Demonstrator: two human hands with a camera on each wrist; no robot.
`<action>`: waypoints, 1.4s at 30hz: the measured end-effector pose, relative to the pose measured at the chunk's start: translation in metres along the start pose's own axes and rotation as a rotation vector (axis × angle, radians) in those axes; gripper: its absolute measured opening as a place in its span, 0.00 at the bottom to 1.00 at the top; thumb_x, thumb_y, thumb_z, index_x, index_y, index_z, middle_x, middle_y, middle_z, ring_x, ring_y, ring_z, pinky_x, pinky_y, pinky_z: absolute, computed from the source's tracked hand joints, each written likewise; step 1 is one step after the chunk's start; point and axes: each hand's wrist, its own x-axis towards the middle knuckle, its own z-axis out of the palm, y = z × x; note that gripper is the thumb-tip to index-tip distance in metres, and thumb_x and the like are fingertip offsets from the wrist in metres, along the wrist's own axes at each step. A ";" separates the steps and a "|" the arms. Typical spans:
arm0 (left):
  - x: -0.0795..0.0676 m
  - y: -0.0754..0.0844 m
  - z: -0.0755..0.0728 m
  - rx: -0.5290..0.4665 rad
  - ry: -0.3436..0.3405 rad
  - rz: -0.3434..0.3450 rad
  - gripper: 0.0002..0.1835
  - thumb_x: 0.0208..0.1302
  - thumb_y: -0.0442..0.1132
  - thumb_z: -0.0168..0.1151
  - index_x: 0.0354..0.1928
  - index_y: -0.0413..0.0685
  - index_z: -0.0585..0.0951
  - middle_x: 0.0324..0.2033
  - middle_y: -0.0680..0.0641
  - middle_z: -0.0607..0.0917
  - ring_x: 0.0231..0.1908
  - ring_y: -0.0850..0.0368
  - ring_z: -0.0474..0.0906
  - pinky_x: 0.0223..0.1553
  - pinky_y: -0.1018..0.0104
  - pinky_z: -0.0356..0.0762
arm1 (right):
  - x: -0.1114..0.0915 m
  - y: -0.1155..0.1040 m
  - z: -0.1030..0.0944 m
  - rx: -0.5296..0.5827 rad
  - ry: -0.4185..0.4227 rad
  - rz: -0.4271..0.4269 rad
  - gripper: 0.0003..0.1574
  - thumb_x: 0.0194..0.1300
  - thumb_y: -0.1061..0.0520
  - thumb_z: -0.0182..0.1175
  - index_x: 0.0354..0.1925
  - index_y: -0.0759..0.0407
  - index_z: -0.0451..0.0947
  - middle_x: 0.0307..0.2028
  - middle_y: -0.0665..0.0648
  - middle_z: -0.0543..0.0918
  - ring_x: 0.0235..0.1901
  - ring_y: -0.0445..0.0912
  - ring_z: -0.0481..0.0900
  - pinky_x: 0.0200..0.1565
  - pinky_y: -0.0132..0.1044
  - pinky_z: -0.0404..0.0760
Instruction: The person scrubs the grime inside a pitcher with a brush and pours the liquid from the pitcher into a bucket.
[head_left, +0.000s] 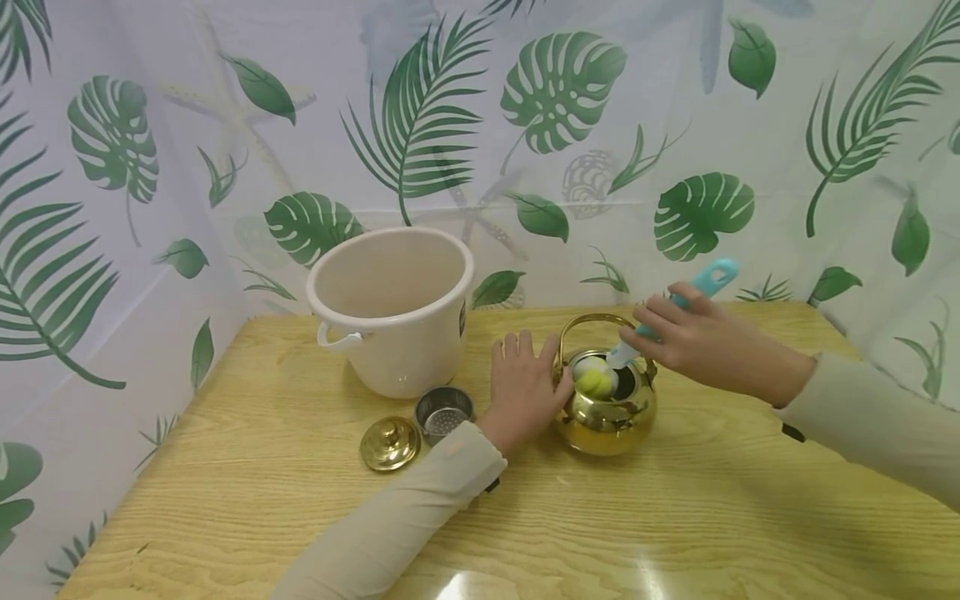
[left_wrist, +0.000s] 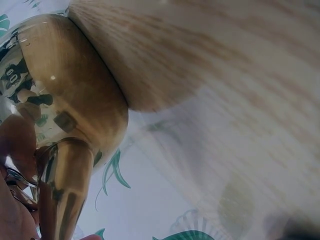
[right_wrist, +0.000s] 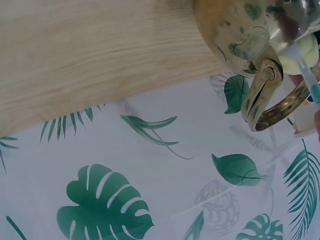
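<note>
My right hand [head_left: 675, 337] grips the light blue handle of a sponge brush [head_left: 708, 279], which slants down into the mouth of a shiny gold kettle [head_left: 607, 425]. The brush's yellow and white sponge head [head_left: 596, 379] sits at the kettle's opening. Against the kettle's left side rests my left hand [head_left: 527, 387], fingers extended and thumb near the rim. In the left wrist view, the kettle's spout [left_wrist: 67, 185] passes close by that hand. The kettle's arched handle [right_wrist: 260, 95] stands raised, seen from the far side in the right wrist view.
A large cream bucket [head_left: 401, 358] with a white side handle stands at the back left. Left of my left hand lie a gold lid [head_left: 390, 443] and a metal strainer cup [head_left: 444, 412]. Behind the wooden table [head_left: 225, 500] hangs a leaf-patterned cloth [head_left: 637, 183].
</note>
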 end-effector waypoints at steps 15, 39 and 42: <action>-0.003 -0.001 0.002 0.037 0.034 0.006 0.20 0.67 0.56 0.42 0.56 0.59 0.67 0.42 0.47 0.75 0.45 0.50 0.70 0.52 0.55 0.65 | 0.025 0.005 -0.012 -0.197 -0.046 -0.191 0.20 0.60 0.76 0.37 0.36 0.63 0.75 0.33 0.58 0.77 0.39 0.51 0.72 0.51 0.46 0.67; 0.000 0.000 0.005 0.078 0.092 0.005 0.18 0.65 0.58 0.47 0.51 0.59 0.69 0.38 0.49 0.76 0.42 0.51 0.72 0.48 0.56 0.68 | 0.090 0.013 -0.012 -0.183 -0.353 -0.247 0.11 0.46 0.57 0.70 0.16 0.49 0.78 0.28 0.49 0.80 0.36 0.43 0.74 0.56 0.43 0.62; -0.001 0.000 0.004 0.065 0.087 0.006 0.18 0.65 0.57 0.47 0.51 0.58 0.69 0.38 0.48 0.76 0.42 0.51 0.71 0.49 0.56 0.68 | 0.093 0.018 -0.009 -0.120 -0.422 -0.235 0.11 0.47 0.56 0.70 0.16 0.48 0.77 0.28 0.48 0.80 0.36 0.44 0.74 0.56 0.45 0.63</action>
